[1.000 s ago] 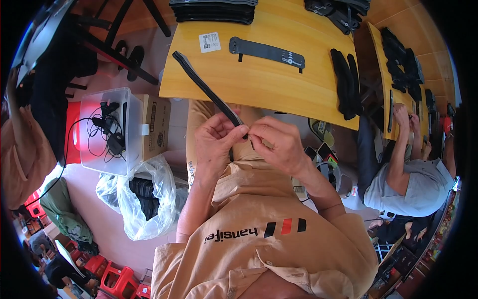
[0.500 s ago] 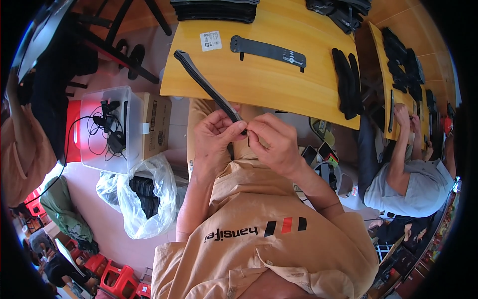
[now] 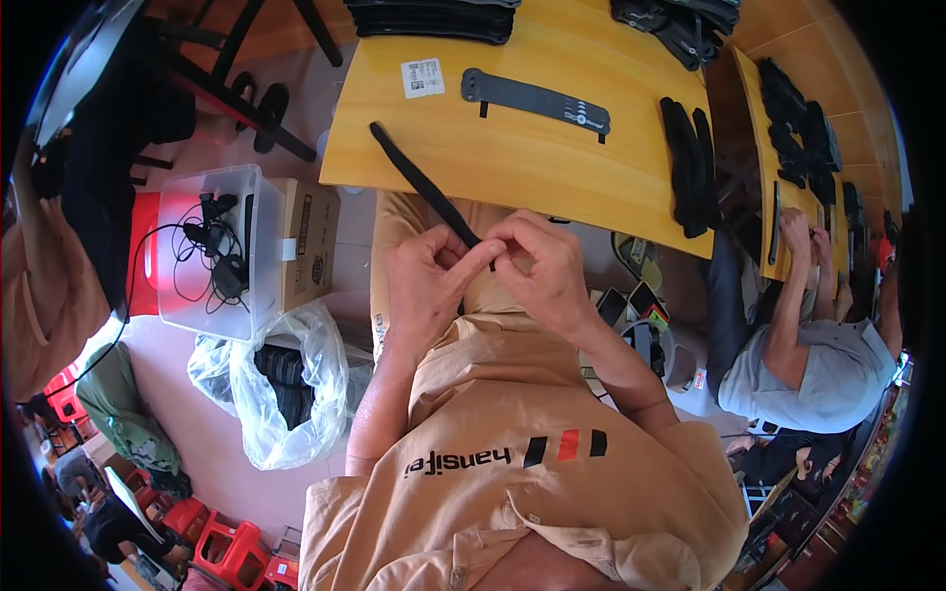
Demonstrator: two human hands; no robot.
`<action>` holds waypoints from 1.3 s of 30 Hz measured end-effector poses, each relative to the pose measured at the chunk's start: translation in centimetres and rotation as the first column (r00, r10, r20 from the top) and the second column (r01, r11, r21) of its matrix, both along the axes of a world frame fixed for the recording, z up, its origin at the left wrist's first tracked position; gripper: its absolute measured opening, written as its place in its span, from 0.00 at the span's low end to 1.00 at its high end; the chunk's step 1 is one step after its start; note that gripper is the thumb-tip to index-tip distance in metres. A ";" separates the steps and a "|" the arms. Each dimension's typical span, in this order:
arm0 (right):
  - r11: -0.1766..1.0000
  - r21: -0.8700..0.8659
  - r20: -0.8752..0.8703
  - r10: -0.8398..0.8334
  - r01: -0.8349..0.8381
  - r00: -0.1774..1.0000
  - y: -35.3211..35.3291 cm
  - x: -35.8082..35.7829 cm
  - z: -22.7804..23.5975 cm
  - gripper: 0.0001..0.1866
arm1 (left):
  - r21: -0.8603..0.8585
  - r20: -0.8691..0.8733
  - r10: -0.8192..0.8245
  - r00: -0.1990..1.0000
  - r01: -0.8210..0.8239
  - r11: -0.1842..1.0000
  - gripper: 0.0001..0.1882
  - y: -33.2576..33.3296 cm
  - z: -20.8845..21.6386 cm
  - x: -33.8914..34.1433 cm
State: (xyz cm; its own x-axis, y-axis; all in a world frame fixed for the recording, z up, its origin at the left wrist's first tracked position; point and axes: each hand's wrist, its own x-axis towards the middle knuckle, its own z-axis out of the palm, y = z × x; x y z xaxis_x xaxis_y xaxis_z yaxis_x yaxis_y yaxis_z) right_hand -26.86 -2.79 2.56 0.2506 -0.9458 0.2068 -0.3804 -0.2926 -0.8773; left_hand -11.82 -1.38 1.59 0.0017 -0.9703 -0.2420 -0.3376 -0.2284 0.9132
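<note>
Above my lap, a long black fabric strap [image 3: 424,182] slants up and left, its far end over the near edge of the yellow table [image 3: 394,108]. My left hand [image 3: 429,281] pinches the strap near its lower end. Close against it, my right hand [image 3: 542,266] grips the very end between thumb and fingers. That lower tip is mostly hidden by my fingers. Further off on the table lies a flat dark grey strap [image 3: 532,98] with small black tabs, beside a white printed label [image 3: 423,78].
Black straps are stacked [image 3: 434,20] at the table's far left, with more black strips [image 3: 688,167] at its right. Left of me stand a clear bin of cables [image 3: 212,315], a cardboard box [image 3: 310,236] and a plastic bag [image 3: 296,433]. A co-worker [image 3: 808,374] sits at right.
The strap has turned, so its narrow black side shows instead of its wider grey face, and its far end has shifted right and down. My hands have drawn closer together.
</note>
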 end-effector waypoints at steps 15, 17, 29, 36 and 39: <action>0.998 -0.054 -0.028 0.010 -0.012 1.000 -1.1 1.0 -1.7 0.04 | -0.117 -0.059 -0.040 0.997 0.033 0.993 0.13 -0.3 -0.9 0.5; 0.998 -0.063 -0.018 0.014 -0.015 1.000 -1.1 1.1 -1.8 0.05 | -0.168 -0.049 -0.071 0.996 0.062 0.984 0.11 -0.3 -1.3 0.7; 0.999 0.007 0.004 0.054 -0.054 0.999 -1.9 1.4 -1.6 0.06 | -0.263 -0.061 -0.046 0.997 0.029 0.964 0.11 -0.7 -2.1 1.7; 0.993 0.100 0.080 0.059 -0.067 0.995 -1.5 1.5 -1.6 0.04 | -0.110 -0.227 -0.024 0.973 -0.001 0.994 0.14 -0.6 -1.6 1.8; 0.991 0.119 0.136 0.037 -0.054 0.990 -1.5 1.4 -0.9 0.03 | -0.243 0.089 -0.072 0.993 0.091 0.966 0.16 -0.9 -0.7 1.5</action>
